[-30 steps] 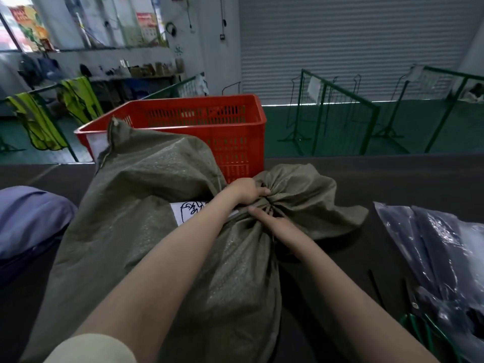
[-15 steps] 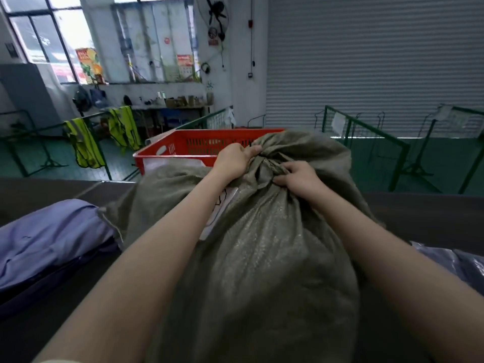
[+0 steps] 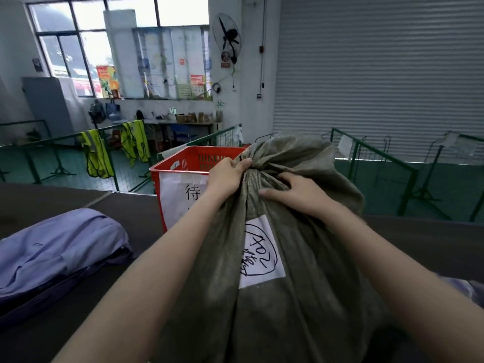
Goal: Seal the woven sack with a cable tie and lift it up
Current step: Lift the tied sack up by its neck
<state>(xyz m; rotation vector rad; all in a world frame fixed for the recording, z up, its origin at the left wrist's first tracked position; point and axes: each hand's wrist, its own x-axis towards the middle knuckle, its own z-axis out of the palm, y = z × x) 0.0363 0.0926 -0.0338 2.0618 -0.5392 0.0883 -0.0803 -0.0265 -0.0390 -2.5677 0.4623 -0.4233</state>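
Sack (image 3: 275, 323) looks soft, floppy and full, maybe heavy. Both hands, left hand (image 3: 226, 176) and right hand (image 3: 296, 192), squeeze its bunched neck, the best holding spot.

sack (image 3: 275, 310) bottom cut off, cable tie hidden, crate (image 3: 183, 163) partly hidden

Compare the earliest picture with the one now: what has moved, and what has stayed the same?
The sack has been raised from lying flat on the table to upright, its white label now facing the camera. Both hands, left and right, still grip its gathered neck. The red crate stays behind it.
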